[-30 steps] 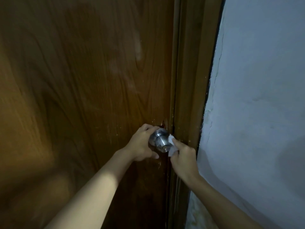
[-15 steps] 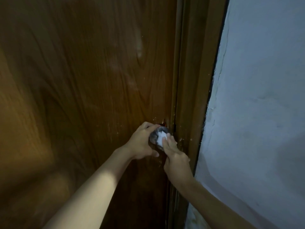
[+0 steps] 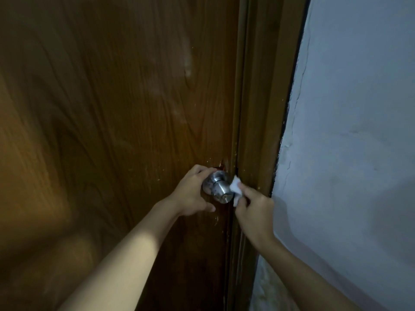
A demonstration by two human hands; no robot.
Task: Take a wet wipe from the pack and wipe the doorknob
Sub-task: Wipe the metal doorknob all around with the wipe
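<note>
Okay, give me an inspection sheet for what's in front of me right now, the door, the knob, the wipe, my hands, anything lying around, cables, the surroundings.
Surface: wooden door, brown, shut against its frame; pale specks and a chipped spot near the knob.
Job's things: metal doorknob, bare and shiny; white wet wipe pressed against its right side. Pack not in view.
Clutter: nothing seen.
Hands: left hand cupped on the knob's left side; right hand pinching the wipe.
Cables: nothing seen.
Surroundings: pale wall at right, cracked along the frame; dim lighting.
</note>
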